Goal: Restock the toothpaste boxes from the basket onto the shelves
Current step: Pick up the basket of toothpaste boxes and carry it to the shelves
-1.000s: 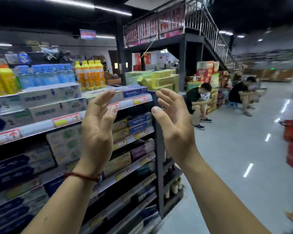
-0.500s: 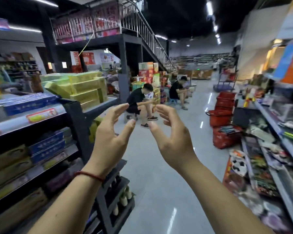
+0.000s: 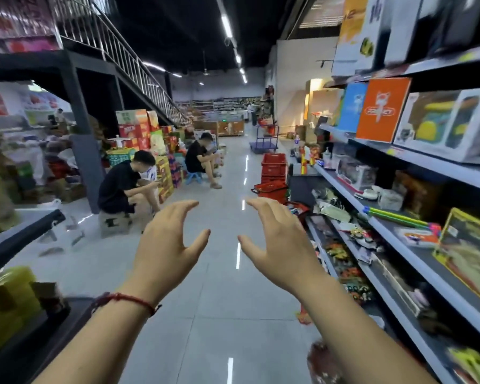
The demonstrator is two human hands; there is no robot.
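— What are we holding?

— Nothing. Our left hand (image 3: pixel 166 253) and right hand (image 3: pixel 280 250) hang in the air over the aisle floor, palms turned toward each other, fingers spread and lightly bent, with a clear gap between them. A red cord (image 3: pixel 128 299) circles our left wrist.

— And the basket?

— Just past our right fingertips a red basket (image 3: pixel 299 210) sits on the floor against the foot of the right-hand shelves (image 3: pixel 427 165), partly hidden by our hand. Something flat and printed lies in it. We cannot tell whether those are the toothpaste boxes.

— Other containers?

— Further down the aisle we see a stack of red baskets (image 3: pixel 274 167) with one more red basket (image 3: pixel 269 189) in front of it, handles up. What they hold is out of sight. A blue trolley (image 3: pixel 263 145) stands beyond them.

— What do the shelves carry?

— On our right, toys: an orange box (image 3: pixel 381 109) upright beside a blue box (image 3: pixel 351 108), then a window box (image 3: pixel 441 126) with a yellow and teal toy inside. At our lower left, blurred yellow packs (image 3: pixel 9 300) sit on a dark shelf corner.

— Anyone about?

— Two people sit on the left, the nearer person (image 3: pixel 119 187) on a cardboard box (image 3: pixel 114 224).
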